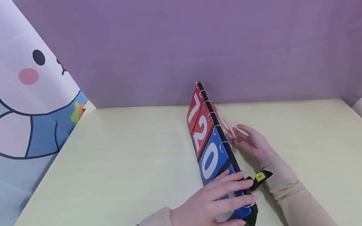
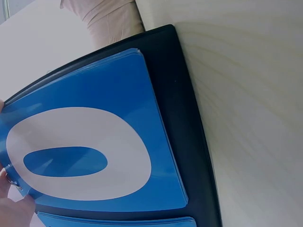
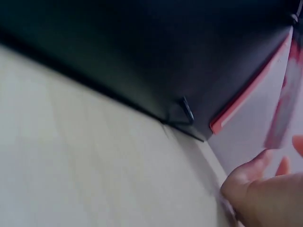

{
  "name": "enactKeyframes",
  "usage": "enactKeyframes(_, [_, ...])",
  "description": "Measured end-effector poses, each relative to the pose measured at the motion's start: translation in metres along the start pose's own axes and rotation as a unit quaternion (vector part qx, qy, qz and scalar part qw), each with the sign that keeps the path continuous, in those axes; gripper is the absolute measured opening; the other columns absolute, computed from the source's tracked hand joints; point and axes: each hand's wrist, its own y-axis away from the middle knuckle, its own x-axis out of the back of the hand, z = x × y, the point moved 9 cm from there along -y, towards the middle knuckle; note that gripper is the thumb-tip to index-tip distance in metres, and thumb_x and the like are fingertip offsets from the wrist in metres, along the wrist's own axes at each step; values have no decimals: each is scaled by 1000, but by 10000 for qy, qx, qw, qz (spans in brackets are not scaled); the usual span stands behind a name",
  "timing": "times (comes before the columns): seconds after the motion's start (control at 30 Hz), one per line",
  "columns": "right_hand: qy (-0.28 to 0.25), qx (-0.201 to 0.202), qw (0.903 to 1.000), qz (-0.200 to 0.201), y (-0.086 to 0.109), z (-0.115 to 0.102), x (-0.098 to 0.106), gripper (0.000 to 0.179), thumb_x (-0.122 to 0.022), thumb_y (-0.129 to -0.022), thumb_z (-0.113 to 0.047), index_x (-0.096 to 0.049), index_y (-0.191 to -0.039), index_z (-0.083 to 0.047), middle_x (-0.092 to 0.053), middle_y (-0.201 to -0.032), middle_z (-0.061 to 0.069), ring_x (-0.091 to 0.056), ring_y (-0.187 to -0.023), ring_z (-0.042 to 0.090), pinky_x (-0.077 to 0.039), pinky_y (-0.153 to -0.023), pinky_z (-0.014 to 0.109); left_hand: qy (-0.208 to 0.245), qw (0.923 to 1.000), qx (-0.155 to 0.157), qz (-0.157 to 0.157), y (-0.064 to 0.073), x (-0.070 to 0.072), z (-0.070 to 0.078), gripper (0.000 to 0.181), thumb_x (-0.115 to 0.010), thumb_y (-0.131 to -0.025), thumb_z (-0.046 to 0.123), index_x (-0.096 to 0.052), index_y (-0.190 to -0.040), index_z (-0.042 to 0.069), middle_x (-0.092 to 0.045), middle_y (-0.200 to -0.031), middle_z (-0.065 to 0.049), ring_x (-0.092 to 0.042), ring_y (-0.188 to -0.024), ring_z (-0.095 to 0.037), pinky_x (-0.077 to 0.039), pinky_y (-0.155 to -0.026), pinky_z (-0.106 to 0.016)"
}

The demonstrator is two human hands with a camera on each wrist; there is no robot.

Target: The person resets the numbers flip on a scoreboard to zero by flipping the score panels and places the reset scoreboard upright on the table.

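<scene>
A flip scoreboard (image 1: 215,155) with ringed red and blue number cards stands like a tent, its long ridge pointing away from me. Across its near end lies my left hand (image 1: 211,208), holding the top edge over a blue card. That blue card (image 2: 128,90) shows a white 0 in the left wrist view. Behind the board is my right hand (image 1: 252,143), fingers loosely spread, by the lower corner of a red card (image 1: 222,120) hanging off the back. In the right wrist view this card's end meets the right hand's fingertips (image 3: 260,158); it is blurred.
The pale yellow tabletop (image 1: 120,159) runs under the scoreboard. A purple backdrop (image 1: 188,27) rises at the far edge, and a cartoon-printed cloth (image 1: 36,85) hangs at the left. A black strap (image 1: 260,177) with a yellow label sits by the right wrist.
</scene>
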Motion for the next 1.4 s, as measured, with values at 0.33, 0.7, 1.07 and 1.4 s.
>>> enactKeyframes(0.33, [1124,840,9896,330,1,-17,3,19,-47,-98,-8,-59,-85,-13,-66,-74,-1,-58,-62,7,-47,-56,17,-34,10000,-7,49,2,2,-1,46,-69,-87,22,-56,-128,4,-48,-140,-14,-37,-137,-27,-28,-114,-42])
enactKeyframes(0.7, [3009,1219,9397,1072,4,-25,7,50,-52,-97,-15,-35,-141,-1,-67,-76,-12,-61,-65,-2,-48,-56,11,7,10000,26,35,3,2,0,47,-69,-87,22,-56,-128,5,-47,-141,-14,-37,-137,-27,-28,-115,-43])
enactKeyframes(1.07, [4269,2058,8706,1319,3,-34,1,39,-53,-96,-13,-42,-132,-3,-61,-73,-13,-58,-64,-1,-50,-60,13,122,9998,163,-55,3,2,-2,47,-69,-87,22,-55,-130,6,-47,-141,-12,-37,-138,-25,-27,-115,-41])
enactKeyframes(1.4, [3937,1770,8958,1058,17,-42,-2,18,-48,-98,-20,-46,-112,-8,-56,-92,-8,-56,-77,0,-49,-68,11,23,10000,-20,7,3,0,0,47,-70,-86,23,-57,-127,5,-49,-139,-13,-37,-137,-26,-28,-115,-41])
